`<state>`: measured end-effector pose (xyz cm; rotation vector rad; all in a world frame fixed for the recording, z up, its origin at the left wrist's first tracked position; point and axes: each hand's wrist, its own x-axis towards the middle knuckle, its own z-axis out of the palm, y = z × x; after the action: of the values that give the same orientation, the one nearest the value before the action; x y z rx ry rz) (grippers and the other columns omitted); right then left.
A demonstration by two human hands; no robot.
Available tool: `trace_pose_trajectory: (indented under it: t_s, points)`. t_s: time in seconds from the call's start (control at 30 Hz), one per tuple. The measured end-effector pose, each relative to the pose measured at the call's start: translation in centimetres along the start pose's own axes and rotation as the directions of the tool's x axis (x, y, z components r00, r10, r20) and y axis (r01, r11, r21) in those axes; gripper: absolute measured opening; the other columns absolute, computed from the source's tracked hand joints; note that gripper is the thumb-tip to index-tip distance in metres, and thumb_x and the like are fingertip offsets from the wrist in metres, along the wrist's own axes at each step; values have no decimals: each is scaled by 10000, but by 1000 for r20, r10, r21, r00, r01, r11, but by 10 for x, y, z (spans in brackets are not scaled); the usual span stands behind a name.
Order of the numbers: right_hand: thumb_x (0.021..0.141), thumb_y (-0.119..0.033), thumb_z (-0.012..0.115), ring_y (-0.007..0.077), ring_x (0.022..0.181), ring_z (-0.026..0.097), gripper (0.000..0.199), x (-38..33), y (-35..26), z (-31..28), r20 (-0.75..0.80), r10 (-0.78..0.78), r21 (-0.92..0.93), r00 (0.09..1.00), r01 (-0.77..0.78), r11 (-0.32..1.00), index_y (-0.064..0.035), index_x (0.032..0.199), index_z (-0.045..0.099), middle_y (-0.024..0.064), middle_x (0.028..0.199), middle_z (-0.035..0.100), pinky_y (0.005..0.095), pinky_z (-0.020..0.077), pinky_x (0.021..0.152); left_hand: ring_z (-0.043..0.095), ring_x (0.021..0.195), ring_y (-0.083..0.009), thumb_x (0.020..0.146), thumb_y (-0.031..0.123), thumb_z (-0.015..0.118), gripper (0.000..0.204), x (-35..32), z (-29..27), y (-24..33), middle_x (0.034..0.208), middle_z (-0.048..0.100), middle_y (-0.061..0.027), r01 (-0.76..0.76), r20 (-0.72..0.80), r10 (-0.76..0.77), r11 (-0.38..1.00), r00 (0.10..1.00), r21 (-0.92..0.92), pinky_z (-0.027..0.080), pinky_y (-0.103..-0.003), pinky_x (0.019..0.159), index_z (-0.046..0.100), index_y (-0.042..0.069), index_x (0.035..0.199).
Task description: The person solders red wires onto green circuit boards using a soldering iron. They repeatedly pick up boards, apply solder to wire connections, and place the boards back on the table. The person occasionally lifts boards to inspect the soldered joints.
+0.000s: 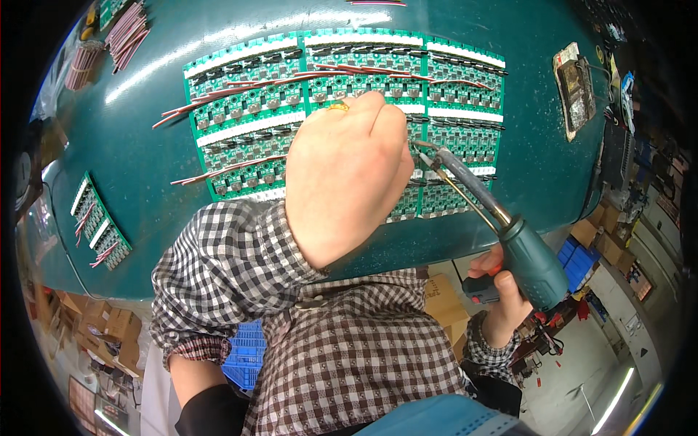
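Panels of green circuit boards (462, 105) with white connector strips lie side by side on the table. My left hand (349, 171) is over the middle of them, fingers curled closed. Its fingertips are hidden underneath, so what it pinches cannot be seen. A green-handled soldering gun (534, 265) with a thin feed tube is gripped in my right hand (509, 301), at the front right. The gun's tip reaches the boards just right of my left hand. Thin red and white wires (251, 86) run across the rows of boards.
On the green tabletop (138, 160), a small wired board strip (100, 221) lies at left. Wire bundles (127, 36) sit at the far left. A worn soldering stand (574, 91) is at right. Below the table edge are a blue crate (246, 356) and cardboard boxes (445, 301).
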<state>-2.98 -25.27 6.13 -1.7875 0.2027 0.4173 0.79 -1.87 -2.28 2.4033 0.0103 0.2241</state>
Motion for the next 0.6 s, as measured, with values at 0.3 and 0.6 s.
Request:
trace_pose_trajectory:
  t_s: [0.3,0.6]
  points:
    - [775,-185,706,240,738,628,425,-2,-1,2,-6,4,-31,1000,-4,1000,87,1061,549,133,809,619,340,547,666,525,647,-256,669,45,643,145,0,1,0,713,515,-57,-7,-17,7,1000,1000,-2,416,-354,578,524,85,743]
    - [778,-195,702,223,712,629,381,-1,-1,2,-7,-12,-64,1000,12,998,77,1017,581,136,792,637,332,525,702,524,647,-256,670,51,642,143,0,1,0,718,514,-59,-2,-23,2,1000,1000,4,417,-354,579,525,87,745]
